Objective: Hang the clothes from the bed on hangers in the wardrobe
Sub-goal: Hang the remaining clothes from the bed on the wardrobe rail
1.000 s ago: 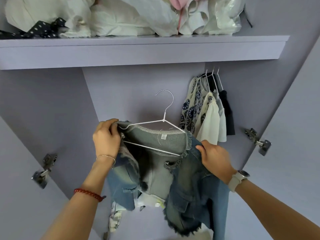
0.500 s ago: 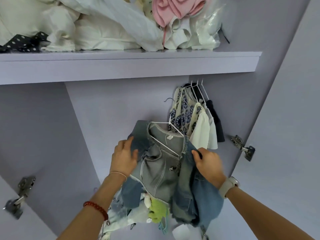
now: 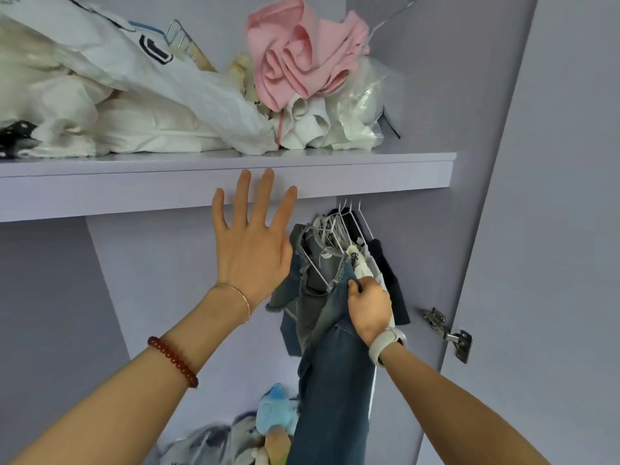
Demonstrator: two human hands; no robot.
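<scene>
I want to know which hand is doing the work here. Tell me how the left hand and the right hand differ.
The left hand is open, fingers spread, holding nothing; the right hand is closed on the denim jacket.
The left hand is raised in front of the shelf edge; the right hand sits lower, beside the hanging clothes.
The left arm wears bracelets, the right a pale watch.
Both reach into the wardrobe.

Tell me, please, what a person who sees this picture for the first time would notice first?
Most likely the left hand, open with fingers spread, raised in the middle just below the shelf edge. Next, the denim jacket on a white wire hanger, gripped by the right hand beside the clothes already hanging. Above, a pink garment tops the white heap on the shelf.
</scene>
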